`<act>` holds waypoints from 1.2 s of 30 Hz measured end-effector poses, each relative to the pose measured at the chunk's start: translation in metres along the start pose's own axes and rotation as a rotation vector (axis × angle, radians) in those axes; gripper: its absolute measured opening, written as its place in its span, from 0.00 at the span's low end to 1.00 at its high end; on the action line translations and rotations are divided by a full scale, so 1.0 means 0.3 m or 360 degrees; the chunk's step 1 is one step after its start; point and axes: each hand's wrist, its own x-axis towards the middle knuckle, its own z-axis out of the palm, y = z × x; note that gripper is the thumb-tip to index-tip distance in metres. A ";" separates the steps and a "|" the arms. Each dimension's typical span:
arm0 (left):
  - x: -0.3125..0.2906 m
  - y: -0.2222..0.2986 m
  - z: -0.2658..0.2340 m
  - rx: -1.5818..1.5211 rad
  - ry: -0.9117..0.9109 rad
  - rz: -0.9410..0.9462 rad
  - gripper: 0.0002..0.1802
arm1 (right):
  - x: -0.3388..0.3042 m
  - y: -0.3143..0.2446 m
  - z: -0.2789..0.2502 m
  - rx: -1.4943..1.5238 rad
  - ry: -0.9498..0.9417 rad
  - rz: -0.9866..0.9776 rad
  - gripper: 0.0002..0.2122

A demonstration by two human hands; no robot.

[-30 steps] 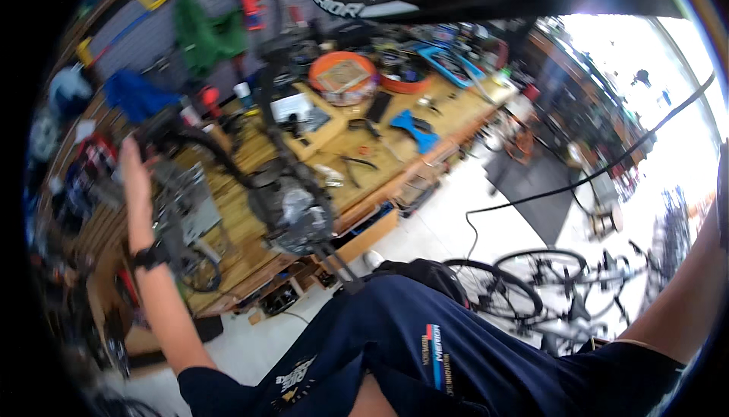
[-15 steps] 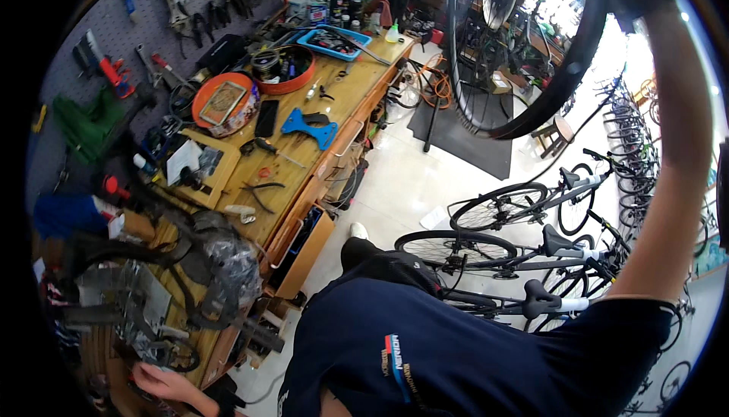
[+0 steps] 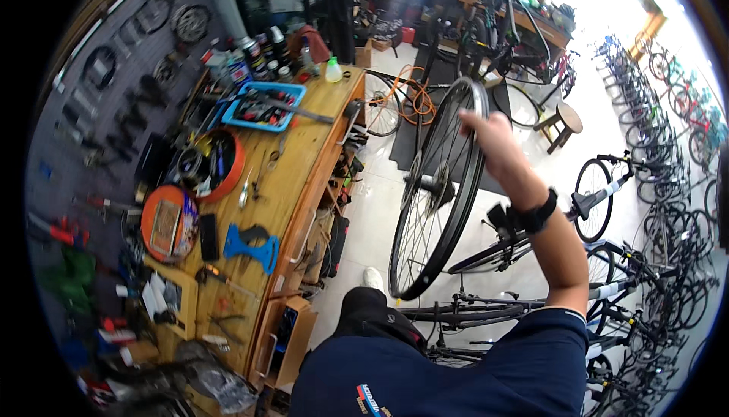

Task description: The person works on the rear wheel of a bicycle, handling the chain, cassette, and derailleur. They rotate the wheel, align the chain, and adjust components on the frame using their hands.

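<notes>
Here's the right hand (image 3: 499,142), fingers (image 3: 471,121) wrapped round the upper rim (image 3: 472,185) of a spoked wheel (image 3: 439,189), tilted over glossy pale floor (image 3: 372,227) beside the wooden desk (image 3: 315,147), likely light but stiff, best gripped on that smooth black hoop, clear of bendable wire, the left hand out of view, its grip unknown.

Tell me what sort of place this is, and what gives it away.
Most likely a bicycle repair shop: a wooden workbench is crowded with tools, a long row of bicycles runs down the right side, and the right hand holds a loose bicycle wheel.
</notes>
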 end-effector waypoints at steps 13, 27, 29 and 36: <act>0.132 0.668 0.562 -0.0222 -0.1766 -0.0344 0.04 | 0.184 0.156 -0.348 0.0329 0.0055 -0.0015 0.10; -0.164 2.502 0.628 -0.1672 -0.2501 0.2434 0.29 | 0.575 0.163 -0.655 0.0305 0.0379 -0.0064 0.11; -0.249 2.613 0.610 -0.1737 -0.2514 0.2635 0.39 | 0.666 0.185 -0.672 0.0265 0.0315 -0.0011 0.11; -0.448 2.979 0.699 -0.1673 -0.3599 0.1869 0.30 | 0.913 0.161 -0.757 0.0271 0.0387 0.0091 0.12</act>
